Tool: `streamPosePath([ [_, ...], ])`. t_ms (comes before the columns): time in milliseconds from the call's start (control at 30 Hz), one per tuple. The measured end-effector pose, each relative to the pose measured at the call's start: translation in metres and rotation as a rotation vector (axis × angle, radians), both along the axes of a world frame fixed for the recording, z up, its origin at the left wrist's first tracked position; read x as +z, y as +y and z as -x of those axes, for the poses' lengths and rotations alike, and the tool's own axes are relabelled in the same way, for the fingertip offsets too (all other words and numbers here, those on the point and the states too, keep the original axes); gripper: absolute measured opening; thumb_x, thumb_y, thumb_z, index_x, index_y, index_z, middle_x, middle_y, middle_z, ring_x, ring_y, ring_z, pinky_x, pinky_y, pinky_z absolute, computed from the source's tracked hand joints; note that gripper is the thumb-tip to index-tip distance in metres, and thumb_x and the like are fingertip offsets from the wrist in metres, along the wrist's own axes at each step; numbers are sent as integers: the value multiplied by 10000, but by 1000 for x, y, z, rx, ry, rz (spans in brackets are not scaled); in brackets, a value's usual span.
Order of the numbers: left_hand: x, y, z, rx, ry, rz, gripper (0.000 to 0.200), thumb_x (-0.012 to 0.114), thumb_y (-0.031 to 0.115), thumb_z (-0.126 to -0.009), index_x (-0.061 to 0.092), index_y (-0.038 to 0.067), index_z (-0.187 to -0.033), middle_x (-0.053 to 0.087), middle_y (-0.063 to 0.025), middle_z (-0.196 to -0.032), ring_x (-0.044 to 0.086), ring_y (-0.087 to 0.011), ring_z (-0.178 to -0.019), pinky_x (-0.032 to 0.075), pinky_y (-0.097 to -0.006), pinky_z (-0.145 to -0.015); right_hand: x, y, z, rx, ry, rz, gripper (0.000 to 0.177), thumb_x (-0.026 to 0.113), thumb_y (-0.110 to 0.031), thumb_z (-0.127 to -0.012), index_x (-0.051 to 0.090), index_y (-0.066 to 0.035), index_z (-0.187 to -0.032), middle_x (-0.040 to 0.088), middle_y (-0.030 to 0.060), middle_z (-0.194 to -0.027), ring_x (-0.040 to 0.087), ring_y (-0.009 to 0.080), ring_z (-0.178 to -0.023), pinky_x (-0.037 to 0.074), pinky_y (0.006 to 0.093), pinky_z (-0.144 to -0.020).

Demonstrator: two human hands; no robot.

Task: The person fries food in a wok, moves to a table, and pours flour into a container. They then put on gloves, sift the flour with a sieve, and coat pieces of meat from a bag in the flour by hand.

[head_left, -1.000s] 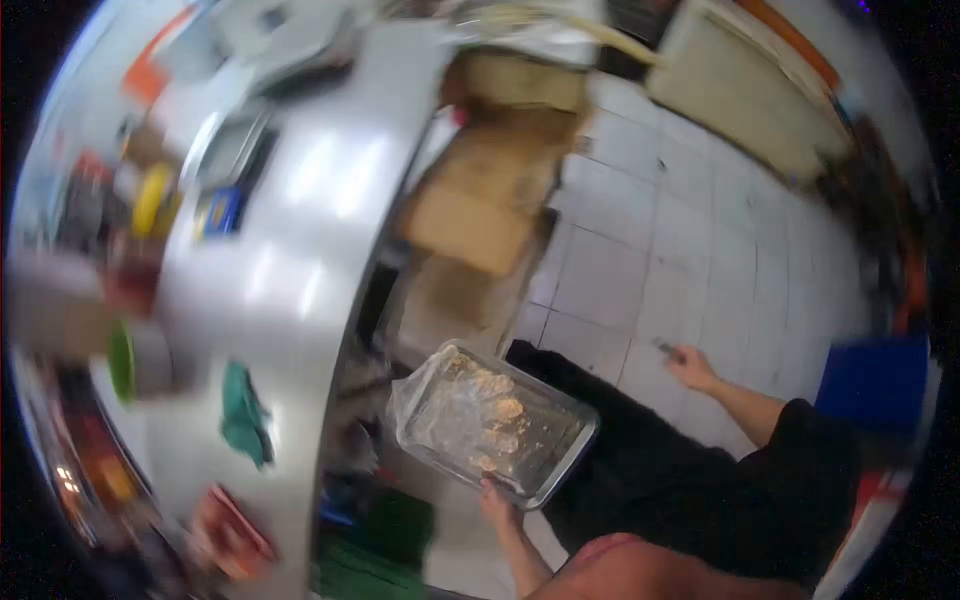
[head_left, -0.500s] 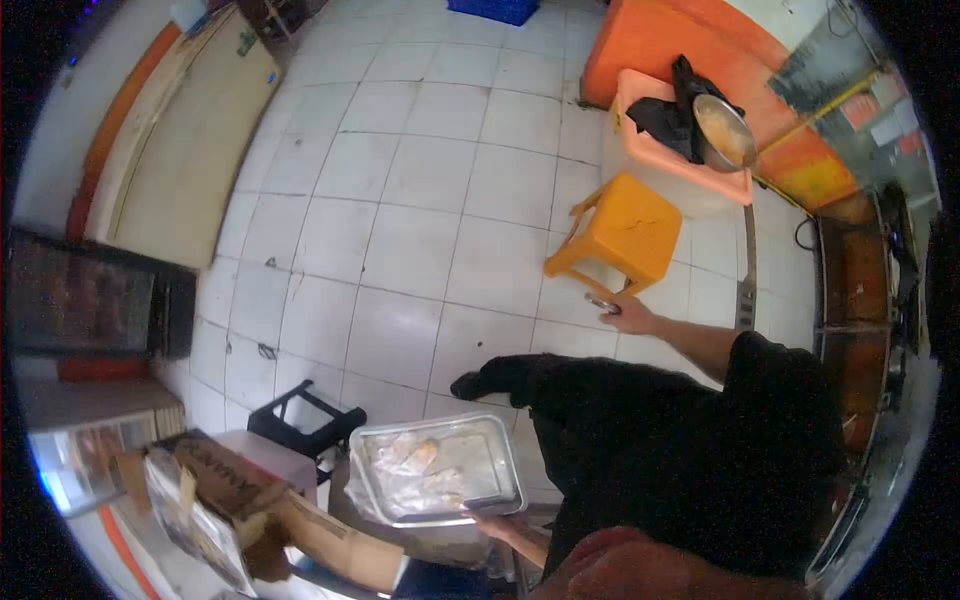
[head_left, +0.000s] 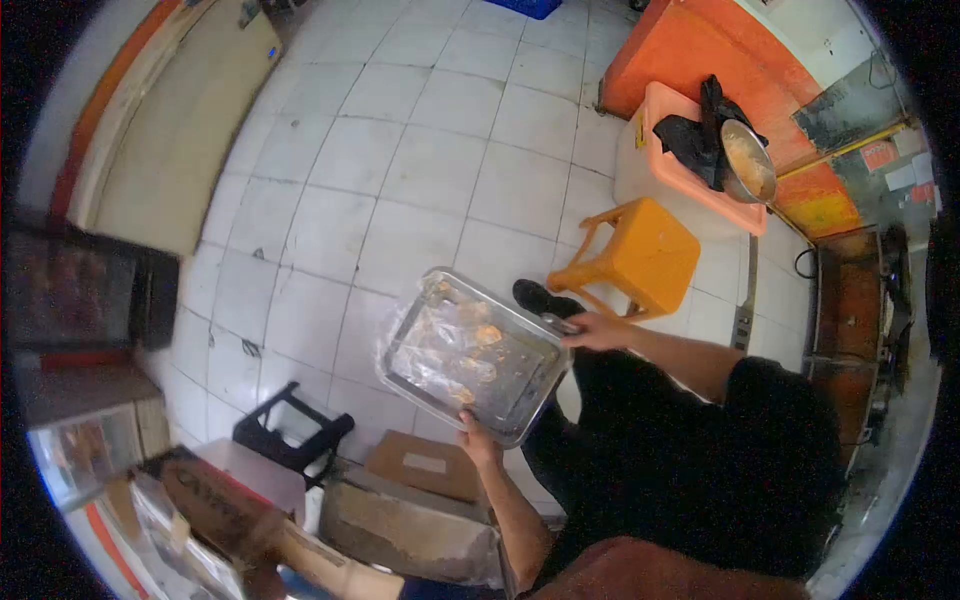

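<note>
The left hand (head_left: 482, 440) pinches the rim of a metal tray (head_left: 530, 395), its thumb on top and the other fingers hidden beneath. The right hand (head_left: 595, 330) is curled around a small metal object (head_left: 562, 324) by the tray's right corner; the grip covers most of it, and whether it touches the rim I cannot tell. The tray is shallow, silvery and round-cornered, in front of the person's dark clothing. Tan-orange pieces and crumbs lie in it, partly veiled by crumpled clear plastic (head_left: 425, 345) that blurs their outlines. Beyond the tray, to its lower left, is a black stool (head_left: 320, 440); to its upper right, an orange stool (head_left: 655, 250). Farther up from the tray, the frame cuts off a blue crate (head_left: 522, 8).
</note>
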State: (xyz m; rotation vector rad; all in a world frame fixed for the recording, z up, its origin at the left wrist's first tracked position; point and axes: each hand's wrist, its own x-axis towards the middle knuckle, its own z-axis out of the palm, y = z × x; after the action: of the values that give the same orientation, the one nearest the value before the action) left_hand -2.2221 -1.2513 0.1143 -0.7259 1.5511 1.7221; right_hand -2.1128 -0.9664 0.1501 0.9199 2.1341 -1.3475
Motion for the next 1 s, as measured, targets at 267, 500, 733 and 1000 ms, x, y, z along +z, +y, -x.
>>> streamPosePath([
  [267,-4,194,54,-295,-10,322,603,521,429,-899,434,-95,-1186,515,-161,-1141,510,-233,-1001,424,-363,-847,-133,302,-132,-942,49,-26,213,609,-225,-812,594,-74,-962,605,39,-754,597,162,-595,484,325,-584],
  [500,-35,366,83,-296,-146,25,517,449,375,-930,384,18,-1299,441,-137,-1259,436,-267,-1152,330,-403,-984,-202,555,-151,-920,-215,-678,533,581,-333,-822,408,-130,-1283,626,197,-978,615,347,-876,484,433,-730],
  [733,-87,544,104,-645,-17,9,454,511,280,-925,393,-14,-1250,489,-147,-1179,500,-251,-1072,433,-408,-887,-214,671,-106,-1084,-422,-566,548,558,-383,-822,405,-201,-1317,624,198,-999,604,363,-912,479,458,-758],
  [1000,-138,768,67,-1006,-3,99,519,511,315,-924,361,-15,-1295,500,-130,-1196,489,-256,-1091,400,-386,-919,-149,668,-187,-1605,157,-756,239,581,-216,-818,607,-21,-953,648,137,-762,641,206,-730,495,362,-662],
])
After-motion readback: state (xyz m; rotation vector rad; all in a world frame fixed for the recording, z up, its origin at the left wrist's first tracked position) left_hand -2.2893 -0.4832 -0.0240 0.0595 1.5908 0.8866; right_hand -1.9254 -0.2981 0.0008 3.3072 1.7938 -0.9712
